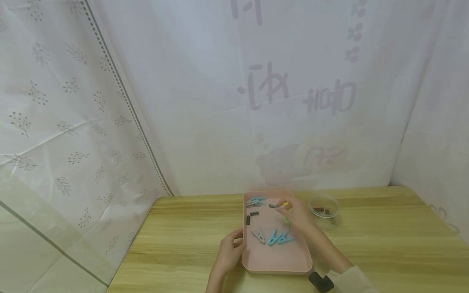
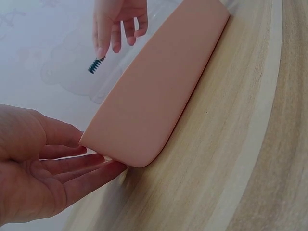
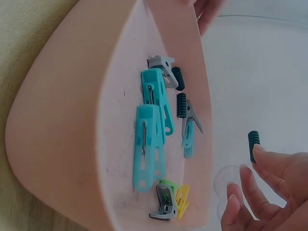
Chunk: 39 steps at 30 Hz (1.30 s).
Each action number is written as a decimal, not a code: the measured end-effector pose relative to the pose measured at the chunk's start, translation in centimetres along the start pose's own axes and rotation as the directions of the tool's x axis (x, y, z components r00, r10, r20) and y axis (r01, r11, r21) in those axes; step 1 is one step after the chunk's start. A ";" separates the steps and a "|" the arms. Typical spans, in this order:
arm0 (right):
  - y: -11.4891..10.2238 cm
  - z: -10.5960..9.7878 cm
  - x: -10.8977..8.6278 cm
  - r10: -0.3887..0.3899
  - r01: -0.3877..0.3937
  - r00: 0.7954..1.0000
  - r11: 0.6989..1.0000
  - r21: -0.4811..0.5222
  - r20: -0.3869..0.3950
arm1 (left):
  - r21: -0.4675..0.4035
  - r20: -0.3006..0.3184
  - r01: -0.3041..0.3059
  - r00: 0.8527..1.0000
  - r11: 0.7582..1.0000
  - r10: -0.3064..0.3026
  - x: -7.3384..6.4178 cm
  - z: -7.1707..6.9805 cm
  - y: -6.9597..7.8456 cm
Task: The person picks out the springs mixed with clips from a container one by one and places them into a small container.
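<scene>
My right hand (image 1: 298, 215) pinches a small dark ribbed cylinder (image 3: 253, 146) between thumb and forefinger, above the far part of a pink tray (image 1: 276, 260). With its fingers at the left wall, my left hand (image 2: 43, 163) grips the tray's edge. Two more ribbed cylinders, one (image 1: 254, 213) lying crosswise and one (image 1: 248, 220) close to the wall, are in the tray. Blue clothespins (image 3: 147, 144) lie around its middle beside a grey clothespin (image 1: 258, 236). More blue and grey clothespins (image 1: 255, 201) sit at the far left corner. A yellow clothespin (image 3: 182, 201) is partly hidden by a grey one.
Right of the tray stands a round clear container (image 1: 324, 216) holding a red piece and a dark piece. A black object (image 1: 321, 281) is at the right wrist by the sleeve. The wooden table (image 1: 176, 244) meets hanging white cloth (image 1: 205, 122) at the back.
</scene>
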State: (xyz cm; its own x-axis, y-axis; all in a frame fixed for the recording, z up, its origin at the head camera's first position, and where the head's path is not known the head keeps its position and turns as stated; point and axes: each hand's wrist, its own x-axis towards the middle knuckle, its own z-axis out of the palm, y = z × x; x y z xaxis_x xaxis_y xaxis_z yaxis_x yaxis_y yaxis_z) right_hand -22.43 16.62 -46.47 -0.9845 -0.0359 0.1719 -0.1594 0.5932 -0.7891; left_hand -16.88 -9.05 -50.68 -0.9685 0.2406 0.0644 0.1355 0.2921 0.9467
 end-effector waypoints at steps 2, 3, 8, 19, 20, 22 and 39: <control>0.1 -0.1 -0.2 -0.020 0.020 1.000 1.000 -0.018 -0.018 | 0.004 0.001 0.001 1.000 1.000 -0.001 0.0 0.0 0.0; 0.1 -0.2 -0.2 -0.027 0.027 0.999 0.999 -0.029 -0.025 | 0.005 0.002 0.003 1.000 1.000 -0.003 0.0 0.0 0.0; 0.3 -0.4 -0.4 -0.010 0.008 0.999 0.999 -0.051 -0.039 | 0.000 -0.002 0.010 1.000 1.000 -0.010 0.0 0.1 0.1; 0.8 -1.4 -1.0 0.012 -0.013 0.999 1.000 -0.027 -0.038 | 0.003 -0.002 0.011 1.000 1.000 -0.011 0.0 0.3 0.1; 0.8 -1.5 -1.1 0.011 -0.012 0.999 0.999 -0.031 -0.040 | 0.001 -0.003 0.012 1.000 1.000 -0.012 0.0 0.3 0.1; 0.8 -1.7 -1.2 0.010 -0.011 0.999 0.999 -0.032 -0.041 | -0.007 -0.003 0.011 1.000 1.000 -0.011 0.0 0.3 0.1; 1.0 -3.3 -2.2 0.082 -0.083 0.996 0.996 -0.026 -0.039 | -0.023 0.008 0.003 1.000 1.000 -0.003 -0.2 0.0 0.2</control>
State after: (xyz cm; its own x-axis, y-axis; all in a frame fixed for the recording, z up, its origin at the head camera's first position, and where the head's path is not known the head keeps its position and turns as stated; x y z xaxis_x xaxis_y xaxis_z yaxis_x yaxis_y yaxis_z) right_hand -20.21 19.95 -45.73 -0.9906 0.0443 0.1290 -0.0747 0.6152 -0.7849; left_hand -16.71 -9.04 -50.53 -0.9672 0.2472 0.0594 0.1279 0.2710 0.9540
